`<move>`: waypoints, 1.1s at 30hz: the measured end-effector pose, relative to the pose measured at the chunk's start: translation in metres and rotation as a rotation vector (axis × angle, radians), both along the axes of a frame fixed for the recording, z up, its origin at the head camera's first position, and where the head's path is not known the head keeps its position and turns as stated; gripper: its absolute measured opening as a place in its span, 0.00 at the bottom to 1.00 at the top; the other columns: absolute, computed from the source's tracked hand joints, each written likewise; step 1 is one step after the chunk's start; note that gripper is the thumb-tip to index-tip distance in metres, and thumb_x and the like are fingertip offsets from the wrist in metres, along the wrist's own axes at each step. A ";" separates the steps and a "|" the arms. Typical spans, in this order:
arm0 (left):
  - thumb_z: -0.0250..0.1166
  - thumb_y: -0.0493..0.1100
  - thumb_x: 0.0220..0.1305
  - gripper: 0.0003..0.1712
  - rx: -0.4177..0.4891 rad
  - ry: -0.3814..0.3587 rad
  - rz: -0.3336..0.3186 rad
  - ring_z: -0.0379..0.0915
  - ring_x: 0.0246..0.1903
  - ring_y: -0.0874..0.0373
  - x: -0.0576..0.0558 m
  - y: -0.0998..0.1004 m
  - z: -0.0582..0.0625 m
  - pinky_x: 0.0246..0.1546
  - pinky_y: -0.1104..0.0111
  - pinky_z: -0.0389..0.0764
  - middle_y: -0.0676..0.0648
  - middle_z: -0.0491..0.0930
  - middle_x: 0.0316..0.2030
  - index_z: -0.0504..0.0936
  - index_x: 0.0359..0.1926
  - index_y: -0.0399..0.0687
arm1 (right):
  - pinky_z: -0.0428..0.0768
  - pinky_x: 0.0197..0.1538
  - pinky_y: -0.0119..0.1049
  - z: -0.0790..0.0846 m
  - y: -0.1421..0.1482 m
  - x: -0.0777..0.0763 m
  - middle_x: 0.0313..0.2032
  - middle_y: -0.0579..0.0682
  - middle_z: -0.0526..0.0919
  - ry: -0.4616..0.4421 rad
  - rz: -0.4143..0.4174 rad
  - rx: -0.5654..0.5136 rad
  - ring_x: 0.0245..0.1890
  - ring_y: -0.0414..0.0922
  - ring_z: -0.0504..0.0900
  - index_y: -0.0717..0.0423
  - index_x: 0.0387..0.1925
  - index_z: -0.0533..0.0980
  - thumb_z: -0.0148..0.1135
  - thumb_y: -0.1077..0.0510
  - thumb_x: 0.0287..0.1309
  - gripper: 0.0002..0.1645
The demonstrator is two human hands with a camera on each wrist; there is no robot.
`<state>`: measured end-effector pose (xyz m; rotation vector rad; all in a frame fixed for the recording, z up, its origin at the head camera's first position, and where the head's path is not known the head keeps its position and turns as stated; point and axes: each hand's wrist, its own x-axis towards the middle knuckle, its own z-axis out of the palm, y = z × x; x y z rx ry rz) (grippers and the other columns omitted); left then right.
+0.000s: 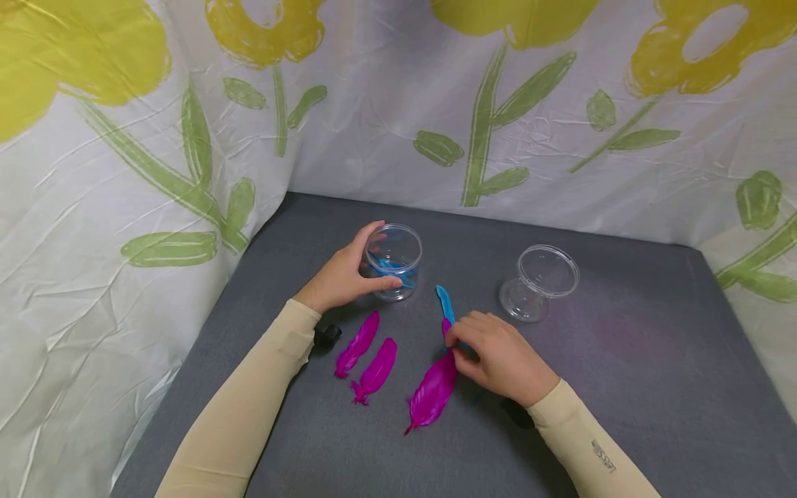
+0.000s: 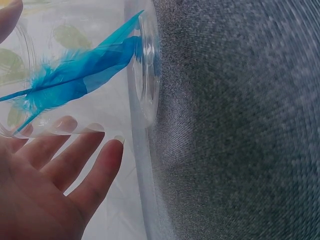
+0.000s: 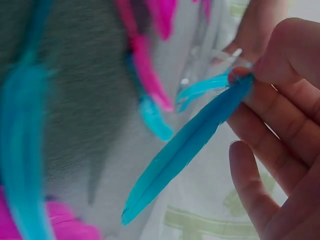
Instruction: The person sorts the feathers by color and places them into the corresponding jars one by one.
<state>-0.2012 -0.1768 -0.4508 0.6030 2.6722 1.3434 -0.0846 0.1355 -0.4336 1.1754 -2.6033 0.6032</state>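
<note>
My left hand [image 1: 342,278] holds a clear plastic jar [image 1: 394,252], thumb on its near side and fingers around the far side. Blue feathers [image 2: 80,80] lie inside that jar. Between thumb and fingertip, my right hand [image 1: 501,356] pinches a blue feather [image 3: 185,150], which hangs above the table in the right wrist view. In the head view the hand mostly hides this feather. Below the right hand are a large magenta feather [image 1: 432,391] and another blue feather [image 1: 445,303], partly covered. Two smaller magenta feathers, one left [image 1: 358,346] and one right [image 1: 376,371], lie nearer the left forearm.
A second clear container [image 1: 548,271] stands on the dark grey table [image 1: 635,387], beyond and to the right of the right hand. White cloth [image 1: 373,159] with yellow flowers and green leaves hangs behind and beside the table.
</note>
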 end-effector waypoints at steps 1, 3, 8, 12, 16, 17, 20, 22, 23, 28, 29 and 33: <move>0.72 0.75 0.47 0.63 -0.001 0.001 -0.001 0.69 0.66 0.56 0.000 0.000 0.000 0.60 0.57 0.79 0.56 0.65 0.73 0.46 0.78 0.77 | 0.77 0.40 0.34 0.002 -0.001 -0.001 0.33 0.34 0.79 -0.008 0.003 -0.016 0.35 0.34 0.74 0.44 0.35 0.79 0.67 0.62 0.54 0.10; 0.72 0.74 0.47 0.63 0.002 0.003 -0.003 0.69 0.66 0.57 0.000 0.000 0.000 0.60 0.57 0.79 0.56 0.65 0.73 0.46 0.77 0.78 | 0.78 0.42 0.33 0.008 -0.004 -0.004 0.35 0.34 0.79 -0.032 0.010 -0.058 0.36 0.33 0.74 0.44 0.37 0.79 0.67 0.61 0.56 0.09; 0.72 0.75 0.47 0.63 0.002 0.005 0.008 0.69 0.66 0.58 0.001 -0.001 -0.001 0.60 0.57 0.79 0.57 0.65 0.73 0.46 0.78 0.76 | 0.79 0.45 0.31 0.021 -0.016 -0.011 0.37 0.34 0.80 -0.086 0.032 -0.180 0.39 0.33 0.76 0.44 0.39 0.79 0.66 0.60 0.59 0.08; 0.72 0.76 0.46 0.64 -0.012 0.005 0.017 0.69 0.65 0.59 0.000 -0.001 -0.001 0.59 0.57 0.80 0.60 0.65 0.72 0.47 0.78 0.73 | 0.81 0.44 0.35 0.031 -0.026 -0.017 0.38 0.34 0.80 -0.119 0.032 -0.255 0.39 0.36 0.77 0.44 0.39 0.79 0.65 0.60 0.59 0.08; 0.73 0.75 0.47 0.64 -0.012 0.001 0.016 0.70 0.65 0.56 0.001 0.000 0.000 0.59 0.58 0.80 0.58 0.65 0.72 0.47 0.78 0.74 | 0.81 0.47 0.35 0.042 -0.034 -0.025 0.39 0.35 0.81 -0.130 -0.003 -0.326 0.41 0.35 0.79 0.45 0.40 0.80 0.65 0.60 0.60 0.08; 0.73 0.74 0.47 0.64 -0.011 -0.003 0.015 0.70 0.65 0.55 0.001 0.001 0.001 0.59 0.58 0.80 0.57 0.65 0.72 0.47 0.78 0.74 | 0.81 0.48 0.34 0.044 -0.036 -0.028 0.39 0.34 0.81 -0.131 -0.015 -0.349 0.41 0.34 0.79 0.45 0.41 0.80 0.65 0.60 0.60 0.08; 0.74 0.73 0.47 0.63 0.000 -0.015 0.013 0.70 0.65 0.53 0.002 0.001 0.002 0.60 0.57 0.80 0.53 0.66 0.72 0.47 0.78 0.76 | 0.80 0.50 0.33 0.050 -0.042 -0.037 0.39 0.34 0.82 -0.152 -0.049 -0.427 0.41 0.33 0.80 0.43 0.40 0.80 0.65 0.60 0.60 0.08; 0.74 0.73 0.47 0.63 0.004 -0.025 0.015 0.70 0.64 0.53 0.004 0.001 0.002 0.60 0.56 0.79 0.53 0.67 0.71 0.47 0.78 0.77 | 0.80 0.50 0.34 0.054 -0.047 -0.043 0.39 0.33 0.83 -0.183 -0.074 -0.475 0.41 0.34 0.81 0.41 0.40 0.80 0.66 0.60 0.61 0.09; 0.74 0.73 0.46 0.63 0.006 -0.029 0.015 0.71 0.64 0.52 0.004 0.001 0.002 0.60 0.55 0.79 0.52 0.67 0.71 0.47 0.77 0.78 | 0.80 0.51 0.35 0.057 -0.049 -0.045 0.39 0.33 0.83 -0.200 -0.082 -0.498 0.42 0.35 0.82 0.40 0.39 0.80 0.66 0.60 0.61 0.09; 0.73 0.75 0.46 0.63 0.007 -0.034 0.007 0.71 0.65 0.51 0.003 0.000 0.000 0.60 0.54 0.80 0.50 0.67 0.71 0.46 0.77 0.79 | 0.80 0.53 0.39 0.071 -0.061 -0.058 0.40 0.37 0.85 -0.256 -0.095 -0.587 0.44 0.36 0.83 0.41 0.39 0.79 0.66 0.58 0.63 0.07; 0.73 0.75 0.46 0.63 0.007 -0.033 0.007 0.71 0.64 0.52 0.002 0.000 0.000 0.60 0.55 0.80 0.50 0.67 0.71 0.46 0.77 0.79 | 0.81 0.54 0.40 0.074 -0.064 -0.061 0.40 0.37 0.86 -0.261 -0.093 -0.601 0.44 0.36 0.83 0.41 0.39 0.79 0.66 0.59 0.64 0.07; 0.72 0.77 0.45 0.63 -0.010 -0.035 0.017 0.72 0.61 0.57 0.001 -0.001 0.001 0.58 0.57 0.81 0.51 0.68 0.70 0.45 0.77 0.81 | 0.80 0.56 0.43 0.087 -0.075 -0.070 0.40 0.42 0.86 -0.294 -0.106 -0.639 0.45 0.38 0.83 0.47 0.39 0.80 0.66 0.60 0.64 0.05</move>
